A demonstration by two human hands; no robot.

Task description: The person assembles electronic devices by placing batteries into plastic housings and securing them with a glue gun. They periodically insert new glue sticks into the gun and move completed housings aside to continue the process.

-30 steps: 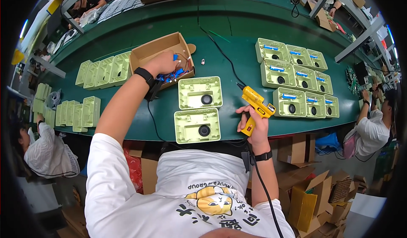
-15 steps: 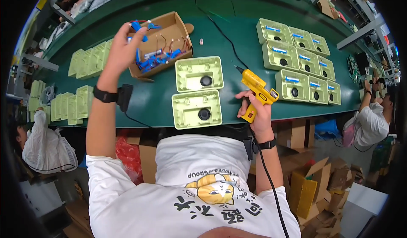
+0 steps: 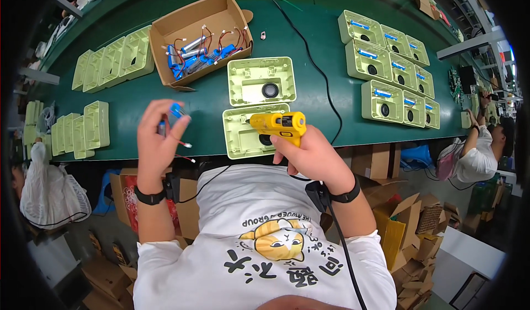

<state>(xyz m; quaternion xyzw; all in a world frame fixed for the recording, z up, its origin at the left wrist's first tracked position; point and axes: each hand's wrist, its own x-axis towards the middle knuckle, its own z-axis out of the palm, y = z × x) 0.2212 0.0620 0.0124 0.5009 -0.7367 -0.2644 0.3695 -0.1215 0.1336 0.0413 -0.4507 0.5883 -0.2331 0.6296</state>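
Note:
My left hand (image 3: 156, 139) is closed around blue cylindrical batteries (image 3: 177, 110), above the table's near edge. Thin red leads with white plugs dangle below its fingers; how many batteries it holds is partly hidden. My right hand (image 3: 314, 158) grips a yellow glue gun (image 3: 281, 122) over the nearer pale green plastic casing (image 3: 233, 136). The gun covers part of that casing and its black round speaker, and I cannot see whether the nozzle touches. Just beyond lies a second pale green casing (image 3: 245, 75) with a black speaker (image 3: 270, 90) in it.
An open cardboard box (image 3: 160, 34) of wired blue batteries stands at the back left. Green casings (image 3: 113, 56) are lined up at left; casings with batteries (image 3: 369, 59) sit at right. A black cable (image 3: 314, 62) crosses the table. Another person (image 3: 480, 155) works at far right.
My left hand has come from the cardboard box toward me, carrying batteries. My right hand has swung the glue gun left, over the nearer casing.

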